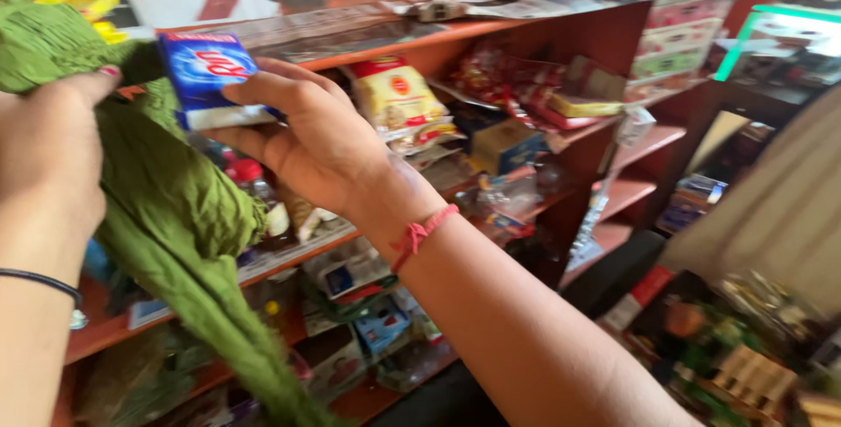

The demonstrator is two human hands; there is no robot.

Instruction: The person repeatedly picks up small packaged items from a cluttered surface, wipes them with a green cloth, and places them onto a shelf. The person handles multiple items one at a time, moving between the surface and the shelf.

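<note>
**Blue packet held at the green cloth, shelves behind**

Nearest, at the left edge, the left hand [48,160] is closed on a bunch of green cloth [175,208], which hangs down in a long twisted fold toward the bottom of the view. A dark band sits on that wrist. Just right of it, the right hand [307,142], with a red thread at its wrist, grips a small blue-and-white packet [208,77]; its fingers [263,90] are curled round the packet's lower edge, and the packet's left end touches the cloth. A good hold here, I judge, keeps the cloth gathered tight in the left hand and the packet pinched flat, not by one corner, so neither slips. Farther back, the orange wooden shelves [613,142] carry a yellow pouch [396,92], small boxes and wrapped goods, mostly blurred. At far right lies a beige cloth [780,208].
</note>
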